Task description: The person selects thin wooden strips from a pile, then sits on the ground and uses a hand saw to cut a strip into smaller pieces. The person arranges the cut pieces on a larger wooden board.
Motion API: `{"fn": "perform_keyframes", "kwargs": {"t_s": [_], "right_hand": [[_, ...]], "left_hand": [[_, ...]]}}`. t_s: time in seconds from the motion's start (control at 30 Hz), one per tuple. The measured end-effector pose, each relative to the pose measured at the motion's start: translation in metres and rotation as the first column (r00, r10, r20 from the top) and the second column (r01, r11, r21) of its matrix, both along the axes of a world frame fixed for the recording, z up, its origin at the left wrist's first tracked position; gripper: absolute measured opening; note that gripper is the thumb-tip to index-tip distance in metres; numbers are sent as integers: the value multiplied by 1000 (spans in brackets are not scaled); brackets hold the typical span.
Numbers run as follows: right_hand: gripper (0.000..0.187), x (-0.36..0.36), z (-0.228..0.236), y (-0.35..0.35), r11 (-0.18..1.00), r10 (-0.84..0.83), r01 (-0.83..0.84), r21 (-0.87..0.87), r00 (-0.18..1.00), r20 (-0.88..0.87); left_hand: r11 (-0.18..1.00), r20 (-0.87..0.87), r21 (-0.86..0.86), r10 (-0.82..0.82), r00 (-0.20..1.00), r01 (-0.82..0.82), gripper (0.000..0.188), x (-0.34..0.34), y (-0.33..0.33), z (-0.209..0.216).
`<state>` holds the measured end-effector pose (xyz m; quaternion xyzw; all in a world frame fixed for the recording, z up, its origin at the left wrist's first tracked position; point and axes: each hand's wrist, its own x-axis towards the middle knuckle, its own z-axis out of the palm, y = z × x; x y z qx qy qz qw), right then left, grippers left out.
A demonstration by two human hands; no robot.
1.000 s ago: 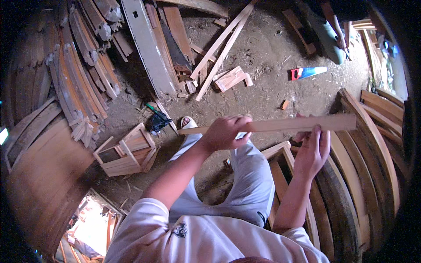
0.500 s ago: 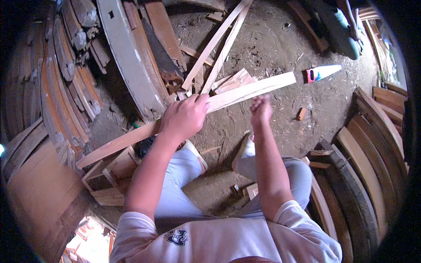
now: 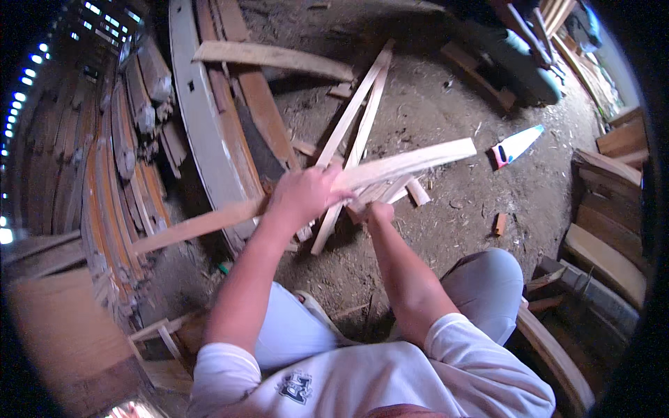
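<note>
A long pale wooden strip slants across in front of me, its right end raised. My left hand is wrapped around it near the middle, thumb on the near side. My right hand is closed just below the strip, close to my left fingertips. What its fingers hold, if anything, is too blurred to make out. Short wood offcuts lie on the ground beyond my right hand. Two thin wooden strips cross on the ground behind the held one, joining near their far ends.
A handsaw lies on the dirt floor at the right, near a small orange-brown block. Stacked planks line the left side, and curved boards stand at the right. An open wooden frame sits by my left leg.
My right hand has moved left and inward, from beside the strip to under it near my left hand. My left hand keeps its hold. The view has shifted, and my right knee has swung outward.
</note>
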<state>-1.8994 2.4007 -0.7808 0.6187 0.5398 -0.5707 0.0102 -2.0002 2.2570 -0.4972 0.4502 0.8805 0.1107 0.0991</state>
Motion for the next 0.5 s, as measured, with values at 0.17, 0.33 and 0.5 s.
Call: {"fn": "perform_keyframes", "kwargs": {"t_s": [0.17,0.33,0.5], "right_hand": [[32,-32,31,109,888,-157,-91,-450,861,-484],[31,-44,211,168,932,291,-363,-14,770,-567],[22,-9,267,140,986,-18,-106,-132,709,-705]], "left_hand": [[993,60,93,63,996,-68,61,15,-13,17],[975,93,166,136,986,-150,58,-2,-32,5],[948,117,244,181,976,-205,56,-11,-22,-5]]}}
